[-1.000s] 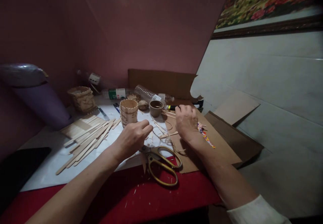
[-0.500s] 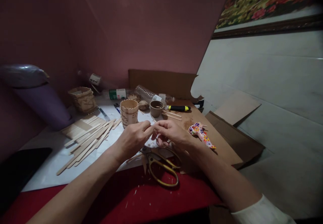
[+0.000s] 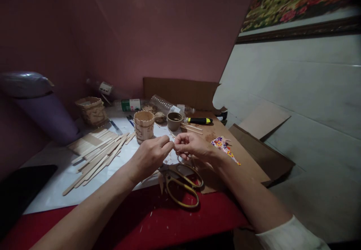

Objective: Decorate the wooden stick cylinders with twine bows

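Observation:
My left hand [image 3: 153,150] is closed in a pinch, its thumb and index fingertips meeting those of my right hand [image 3: 190,145]. The right fingers are curled and pressed together too. Whatever they pinch is too small to make out. Under the hands, scissors with yellow-edged handles [image 3: 184,193] lie at the front edge of the white sheet [image 3: 50,190]. A scalloped wooden cup [image 3: 144,126] stands just behind my left hand. Behind my right hand is a small round pot [image 3: 175,121] with something dark inside.
Craft sticks [image 3: 104,156] lie fanned at the left, near a second wooden cup [image 3: 91,111]. A yellow-black tool [image 3: 199,120] and a flower-patterned object [image 3: 225,148] rest on cardboard [image 3: 245,163]. Plastic bottles [image 3: 131,105] lie behind; a purple container [image 3: 49,114] stands far left.
My right hand has shifted slightly, and its fingers overlap the left fingertips less than before. Both hands stay close together above the scissors.

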Action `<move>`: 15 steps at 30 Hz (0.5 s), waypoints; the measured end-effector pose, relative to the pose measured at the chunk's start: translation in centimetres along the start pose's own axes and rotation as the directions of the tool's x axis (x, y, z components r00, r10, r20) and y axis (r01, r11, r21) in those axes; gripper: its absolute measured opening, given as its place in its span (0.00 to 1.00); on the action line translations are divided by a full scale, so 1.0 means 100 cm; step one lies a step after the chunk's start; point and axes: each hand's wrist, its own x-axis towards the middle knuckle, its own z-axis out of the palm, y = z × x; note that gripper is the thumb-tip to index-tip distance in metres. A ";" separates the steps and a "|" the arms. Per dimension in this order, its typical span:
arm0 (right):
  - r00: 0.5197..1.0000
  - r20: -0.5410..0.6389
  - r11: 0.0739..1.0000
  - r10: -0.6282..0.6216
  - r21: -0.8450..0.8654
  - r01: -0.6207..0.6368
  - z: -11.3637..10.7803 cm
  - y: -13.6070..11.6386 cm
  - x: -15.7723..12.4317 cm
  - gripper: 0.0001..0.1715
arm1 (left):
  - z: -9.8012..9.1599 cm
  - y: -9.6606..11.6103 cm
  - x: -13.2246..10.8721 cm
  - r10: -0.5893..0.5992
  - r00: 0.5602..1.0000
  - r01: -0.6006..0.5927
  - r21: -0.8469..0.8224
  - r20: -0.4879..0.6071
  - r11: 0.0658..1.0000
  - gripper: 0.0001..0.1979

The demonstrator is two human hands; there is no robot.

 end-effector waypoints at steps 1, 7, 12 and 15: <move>1.000 -0.008 0.999 -0.020 -0.034 0.020 0.000 0.000 0.000 0.19 | 0.001 0.001 0.000 -0.021 1.000 0.022 -0.020 0.020 1.000 0.11; 0.976 -0.118 0.927 -0.181 -0.352 0.129 0.004 0.002 0.000 0.06 | 0.009 0.005 0.004 -0.445 0.863 0.506 -0.387 0.241 0.771 0.09; 0.949 -0.105 0.846 -0.296 -0.491 0.210 0.006 0.004 0.001 0.06 | 0.006 0.004 0.011 -0.555 0.562 0.793 -0.589 0.613 0.153 0.07; 0.929 -0.094 0.794 -0.358 -0.554 0.249 0.007 0.004 0.000 0.06 | 0.002 0.002 0.015 -0.554 0.455 0.806 -0.587 0.697 -0.076 0.05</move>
